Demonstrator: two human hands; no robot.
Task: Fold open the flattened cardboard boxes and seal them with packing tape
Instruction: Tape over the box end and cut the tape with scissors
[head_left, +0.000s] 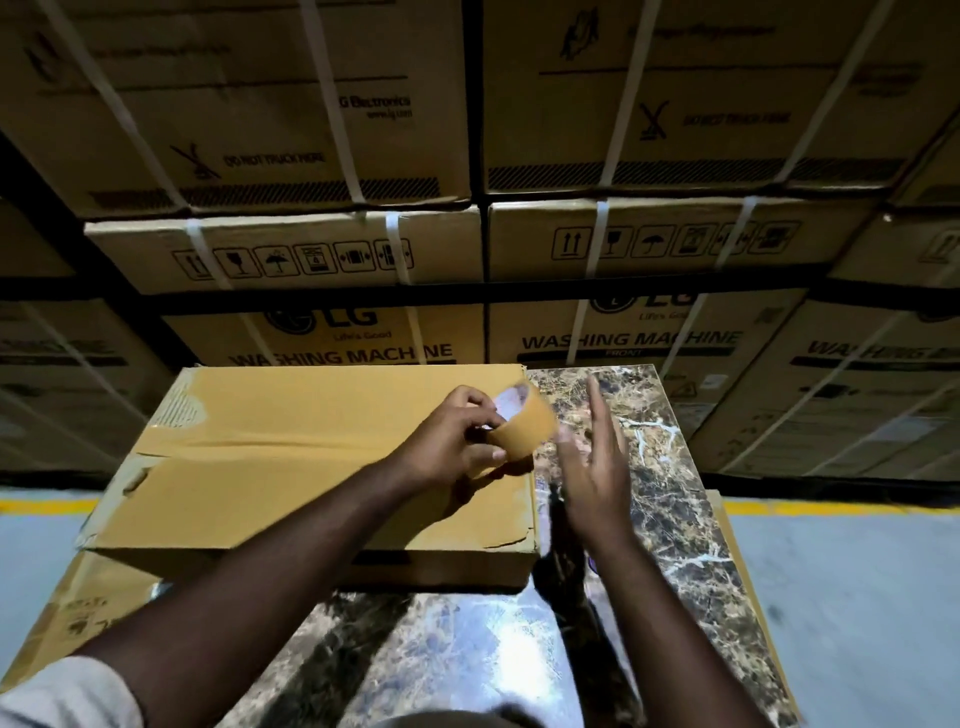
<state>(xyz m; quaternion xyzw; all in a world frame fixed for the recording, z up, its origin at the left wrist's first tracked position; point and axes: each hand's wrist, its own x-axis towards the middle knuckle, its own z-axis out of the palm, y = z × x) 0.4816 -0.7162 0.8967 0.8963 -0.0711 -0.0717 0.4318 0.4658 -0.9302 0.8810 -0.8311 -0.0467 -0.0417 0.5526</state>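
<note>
Stacked cartons (291, 104) behind desk (670, 467). Box (291, 467) lies on desk's left part. Left hand (457, 441) above box's right edge grips tape (524, 426); right hand (592, 467), blurred, fingers extended, just right of tape.

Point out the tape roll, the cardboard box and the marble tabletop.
tape roll (524, 428), head view, on its brown outer band.
cardboard box (291, 447), head view, on its closed top flaps.
marble tabletop (670, 467), head view, on bare surface right of the box.
</note>
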